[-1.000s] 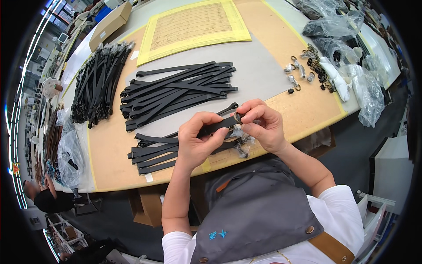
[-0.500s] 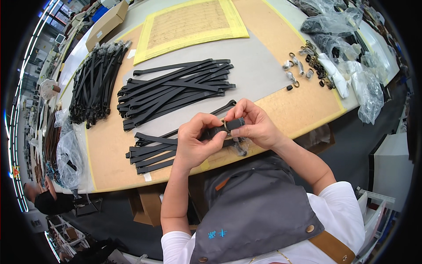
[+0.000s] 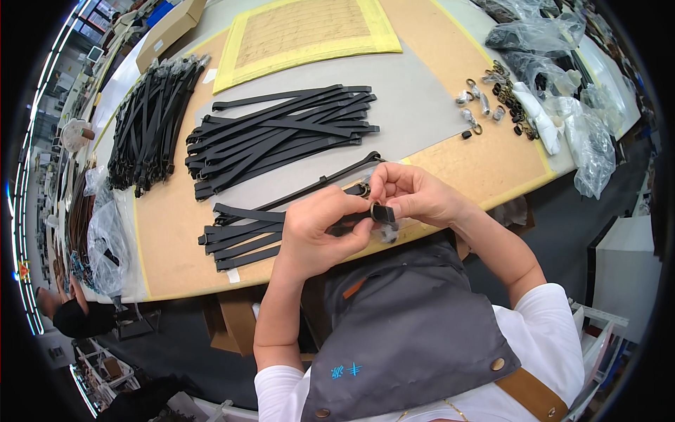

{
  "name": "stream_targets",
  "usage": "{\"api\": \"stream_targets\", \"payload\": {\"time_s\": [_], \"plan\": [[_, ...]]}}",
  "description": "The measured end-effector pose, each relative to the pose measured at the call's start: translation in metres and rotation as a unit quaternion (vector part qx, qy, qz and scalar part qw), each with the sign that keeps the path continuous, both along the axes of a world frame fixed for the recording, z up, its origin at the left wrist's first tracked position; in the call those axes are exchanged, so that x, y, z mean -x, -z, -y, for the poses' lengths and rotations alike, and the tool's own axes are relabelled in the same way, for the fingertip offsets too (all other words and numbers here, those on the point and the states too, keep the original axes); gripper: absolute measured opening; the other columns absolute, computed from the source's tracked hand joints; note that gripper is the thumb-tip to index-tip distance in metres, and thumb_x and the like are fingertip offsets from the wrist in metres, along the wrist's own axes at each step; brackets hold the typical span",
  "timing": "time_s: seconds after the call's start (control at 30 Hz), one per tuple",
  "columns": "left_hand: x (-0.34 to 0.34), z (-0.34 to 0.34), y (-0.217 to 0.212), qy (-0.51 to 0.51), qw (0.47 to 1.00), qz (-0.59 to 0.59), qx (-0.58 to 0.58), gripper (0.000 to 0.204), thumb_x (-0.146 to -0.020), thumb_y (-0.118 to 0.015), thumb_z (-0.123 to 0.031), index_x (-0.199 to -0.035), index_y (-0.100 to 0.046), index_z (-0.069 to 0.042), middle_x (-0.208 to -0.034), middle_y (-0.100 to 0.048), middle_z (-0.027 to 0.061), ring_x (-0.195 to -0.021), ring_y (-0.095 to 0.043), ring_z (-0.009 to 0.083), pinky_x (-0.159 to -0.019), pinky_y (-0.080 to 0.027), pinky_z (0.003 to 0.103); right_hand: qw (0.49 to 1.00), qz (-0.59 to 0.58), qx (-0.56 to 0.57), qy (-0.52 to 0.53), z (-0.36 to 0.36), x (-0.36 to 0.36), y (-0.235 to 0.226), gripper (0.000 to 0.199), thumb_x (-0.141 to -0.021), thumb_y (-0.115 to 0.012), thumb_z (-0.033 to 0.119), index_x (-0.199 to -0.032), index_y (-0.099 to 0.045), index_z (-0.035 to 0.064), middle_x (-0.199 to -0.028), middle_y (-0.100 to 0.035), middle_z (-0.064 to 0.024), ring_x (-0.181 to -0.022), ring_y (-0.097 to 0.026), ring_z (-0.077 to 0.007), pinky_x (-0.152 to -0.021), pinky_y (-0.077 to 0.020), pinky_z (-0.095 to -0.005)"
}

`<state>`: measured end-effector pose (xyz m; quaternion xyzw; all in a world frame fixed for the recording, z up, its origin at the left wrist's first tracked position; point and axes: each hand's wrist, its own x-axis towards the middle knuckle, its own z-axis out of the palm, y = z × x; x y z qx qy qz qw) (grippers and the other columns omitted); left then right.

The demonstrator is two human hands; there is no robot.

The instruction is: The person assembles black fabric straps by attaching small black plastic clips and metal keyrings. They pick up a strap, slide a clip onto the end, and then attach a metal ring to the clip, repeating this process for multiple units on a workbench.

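Near the front edge of the table my left hand (image 3: 320,232) pinches a black strap (image 3: 382,214) just behind a brass-coloured ring or buckle. The thumb and fingers of my right hand (image 3: 425,197) are closed at the strap's folded tip, right beside that metal piece. A clear plastic wrap (image 3: 388,233) hangs below the strap end. Under and behind my hands lies another long strap (image 3: 330,181) with a loop at its far end. Several more straps (image 3: 242,239) lie to the left of my left hand. My fingers partly hide the held strap.
A larger pile of black straps (image 3: 281,137) lies mid-table, with a bundle of buckled straps (image 3: 151,126) left of it. Small metal buckles (image 3: 503,91) and plastic bags (image 3: 587,141) sit at the right. A yellow-edged board (image 3: 306,39) lies at the back.
The strap's tip has turned downward in my fingers, and the plastic wrap under it shows more. Both hands have shifted slightly; the right wrist has rotated a little.
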<state>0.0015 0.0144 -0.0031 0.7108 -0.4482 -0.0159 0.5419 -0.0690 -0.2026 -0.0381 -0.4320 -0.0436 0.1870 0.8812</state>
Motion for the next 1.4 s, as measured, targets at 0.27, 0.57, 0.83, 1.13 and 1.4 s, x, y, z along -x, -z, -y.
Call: {"api": "stream_targets", "payload": {"time_s": [0.27, 0.57, 0.83, 1.13, 1.4], "plan": [[0.009, -0.002, -0.005, -0.046, 0.978, 0.183, -0.088, 0.03, -0.066, -0.078, -0.003, -0.095, -0.072, -0.008, -0.068, -0.054, 0.0022, -0.052, -0.056, 0.0185, -0.047, -0.045, 0.033, 0.955, 0.046, 0.292, 0.036, -0.014, 0.011, -0.035, 0.013, -0.09, -0.072, 0.009, -0.099, -0.068, 0.0006, -0.087, -0.068, 0.001, -0.077, -0.06, -0.0047, -0.072, -0.0489, -0.0228], [0.005, 0.003, -0.004, -0.046, 0.996, 0.038, -0.065, 0.029, -0.069, -0.082, -0.002, -0.092, -0.065, -0.003, -0.077, -0.067, 0.0054, -0.064, -0.066, 0.0144, -0.056, -0.052, 0.026, 0.959, 0.001, 0.272, 0.079, -0.017, 0.005, -0.034, 0.012, -0.091, -0.069, 0.01, -0.088, -0.068, -0.0012, -0.076, -0.066, 0.0011, -0.068, -0.058, -0.0035, -0.062, -0.0472, -0.0229], [-0.004, 0.0, 0.006, -0.011, 0.997, -0.002, -0.079, 0.025, -0.071, -0.08, -0.002, -0.09, -0.063, -0.001, -0.075, -0.065, 0.0043, -0.063, -0.061, 0.0099, -0.056, -0.05, 0.024, 0.981, -0.043, 0.185, 0.04, -0.012, 0.003, -0.031, 0.017, -0.097, -0.072, 0.017, -0.091, -0.068, 0.0009, -0.08, -0.067, 0.0005, -0.069, -0.061, -0.0048, -0.062, -0.0489, -0.0217], [-0.003, 0.0, 0.005, 0.003, 0.993, -0.06, -0.105, 0.023, -0.074, -0.077, -0.004, -0.09, -0.061, -0.002, -0.077, -0.066, 0.0086, -0.064, -0.064, 0.0206, -0.059, -0.051, 0.031, 0.979, -0.028, 0.201, 0.007, -0.005, 0.001, -0.025, 0.024, -0.097, -0.074, 0.023, -0.094, -0.068, 0.0003, -0.081, -0.067, -0.0002, -0.069, -0.061, -0.0046, -0.061, -0.0489, -0.0216], [-0.003, 0.001, 0.008, 0.006, 0.991, -0.067, -0.114, 0.023, -0.075, -0.077, -0.004, -0.091, -0.06, -0.002, -0.078, -0.066, 0.0086, -0.064, -0.064, 0.0207, -0.058, -0.051, 0.031, 0.974, -0.04, 0.224, 0.007, -0.005, 0.001, -0.027, 0.017, -0.097, -0.073, 0.017, -0.094, -0.065, 0.0018, -0.082, -0.065, 0.0005, -0.07, -0.061, -0.0053, -0.064, -0.0493, -0.022]]}}
